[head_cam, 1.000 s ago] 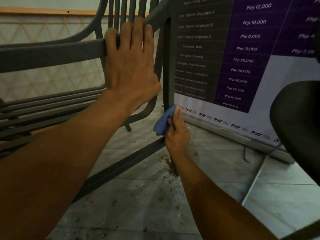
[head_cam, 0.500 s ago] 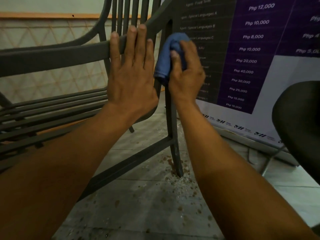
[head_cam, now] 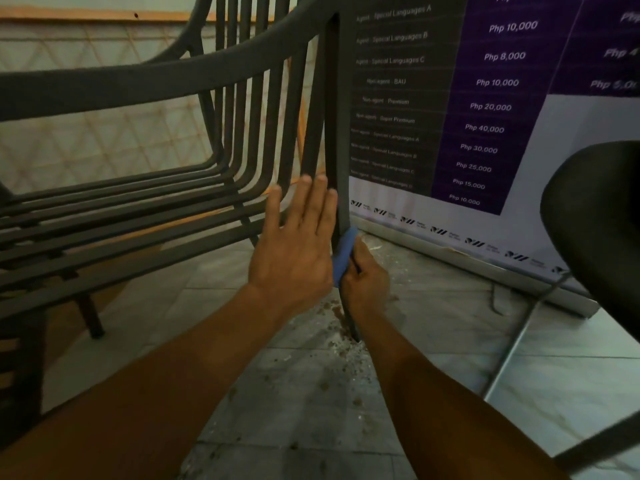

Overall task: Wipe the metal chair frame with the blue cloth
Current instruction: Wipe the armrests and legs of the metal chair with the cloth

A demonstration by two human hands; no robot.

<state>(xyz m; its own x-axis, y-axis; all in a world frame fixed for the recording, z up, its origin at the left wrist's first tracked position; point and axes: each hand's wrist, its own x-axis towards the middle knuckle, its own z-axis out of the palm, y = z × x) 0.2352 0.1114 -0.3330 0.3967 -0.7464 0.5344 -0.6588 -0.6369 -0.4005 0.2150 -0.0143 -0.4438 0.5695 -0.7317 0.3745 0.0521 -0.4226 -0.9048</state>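
The dark grey metal chair frame [head_cam: 145, 81] fills the left and centre, with slatted seat and back and a curved armrest. Its rear upright leg [head_cam: 334, 133] runs down to the floor. My right hand [head_cam: 363, 282] grips the blue cloth [head_cam: 344, 252] around the lower part of that leg. My left hand [head_cam: 298, 247] is held flat with fingers spread, its fingertips against the leg and the nearest slats just left of the cloth.
A purple and grey price banner [head_cam: 485, 109] leans on the floor right behind the leg. A dark rounded chair [head_cam: 595, 216] with a metal tube leg [head_cam: 512, 348] stands at right. Brown rust specks [head_cam: 332, 344] litter the tiled floor around the leg's foot.
My right hand slid the cloth down the upright leg from near the armrest to low on the leg. My left hand left the armrest and dropped beside the leg.
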